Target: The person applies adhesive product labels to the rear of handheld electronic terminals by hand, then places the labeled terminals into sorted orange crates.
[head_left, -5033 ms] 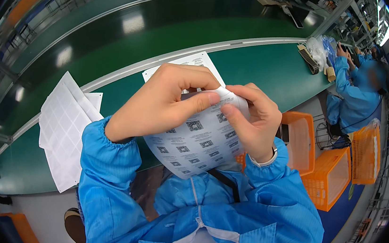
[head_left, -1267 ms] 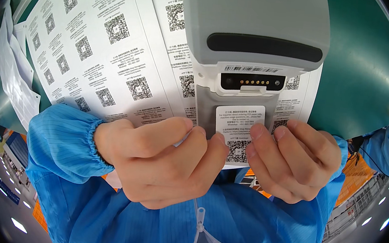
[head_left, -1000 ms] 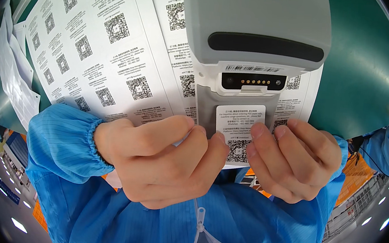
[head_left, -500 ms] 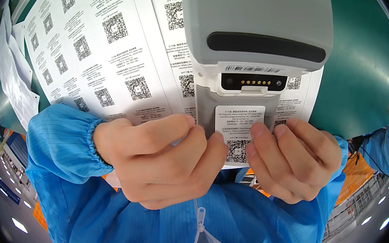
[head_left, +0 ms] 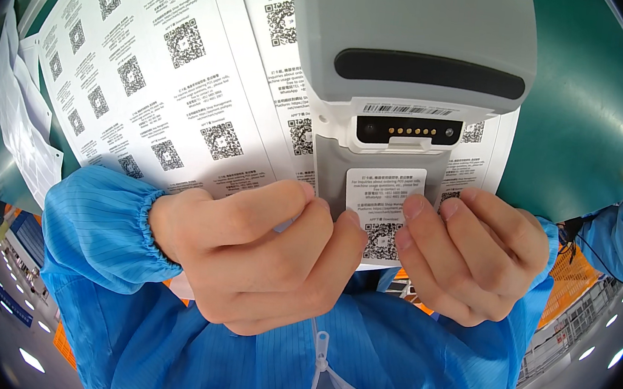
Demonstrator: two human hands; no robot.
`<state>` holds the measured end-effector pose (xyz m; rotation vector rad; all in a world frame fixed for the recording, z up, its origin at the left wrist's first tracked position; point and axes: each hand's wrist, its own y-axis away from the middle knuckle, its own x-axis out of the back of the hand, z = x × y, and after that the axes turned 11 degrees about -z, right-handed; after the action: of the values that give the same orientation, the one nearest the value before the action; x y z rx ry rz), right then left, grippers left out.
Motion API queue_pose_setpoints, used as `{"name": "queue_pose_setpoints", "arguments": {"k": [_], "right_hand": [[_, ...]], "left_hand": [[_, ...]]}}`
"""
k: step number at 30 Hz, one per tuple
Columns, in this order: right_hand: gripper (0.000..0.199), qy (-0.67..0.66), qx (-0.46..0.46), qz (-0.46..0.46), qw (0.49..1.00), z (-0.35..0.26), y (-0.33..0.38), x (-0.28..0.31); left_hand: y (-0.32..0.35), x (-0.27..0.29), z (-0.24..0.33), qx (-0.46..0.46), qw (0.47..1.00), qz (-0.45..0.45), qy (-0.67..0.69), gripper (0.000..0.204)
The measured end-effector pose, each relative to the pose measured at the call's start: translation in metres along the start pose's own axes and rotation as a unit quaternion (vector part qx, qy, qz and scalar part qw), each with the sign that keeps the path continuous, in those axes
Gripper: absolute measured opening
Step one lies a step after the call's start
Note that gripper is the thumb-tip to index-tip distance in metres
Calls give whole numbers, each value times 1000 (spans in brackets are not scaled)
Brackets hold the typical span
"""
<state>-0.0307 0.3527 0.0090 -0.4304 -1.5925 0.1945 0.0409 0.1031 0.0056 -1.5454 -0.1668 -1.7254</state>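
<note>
A grey-and-white handheld payment terminal (head_left: 420,31) lies back up before me, with a black strip and a row of gold contacts. On its lower grey back sits a white label (head_left: 384,189) with small print and a square code. My left hand (head_left: 267,254) is closed with curled fingers, one fingertip at the label's left edge. From the other side my right hand (head_left: 472,257), also closed, has its fingertips on the label's right edge. Both hands hide the terminal's lower sides. Whether the label is fully stuck down, I cannot tell.
Sheets of printed labels (head_left: 185,94) lie left of and beneath the terminal on a green tabletop (head_left: 575,108). White papers (head_left: 21,107) rest at the far left. An orange crate (head_left: 572,279) stands beyond the table's right edge.
The terminal has shifted very slightly to the right, the label with it. My hands keep nearly the same pose at the label's edges.
</note>
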Motion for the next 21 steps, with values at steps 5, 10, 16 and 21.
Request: {"name": "queue_pose_setpoints", "arguments": {"k": [5,10,16,21], "right_hand": [[15,-4,-3,-7,1000,-1,0,1],[15,-9,-10,-5,1000,-1,0,1],[15,-15,-14,-11,1000,-1,1,3],[17,2,-6,-24,1000,4,1,2]], "left_hand": [[0,0,0,-1,1000,3,-1,18],[-1,0,-1,5,1000,0,3,18],[-1,0,-1,3,1000,-4,4,18],[-3,-1,-3,4,1000,5,-5,19]]}}
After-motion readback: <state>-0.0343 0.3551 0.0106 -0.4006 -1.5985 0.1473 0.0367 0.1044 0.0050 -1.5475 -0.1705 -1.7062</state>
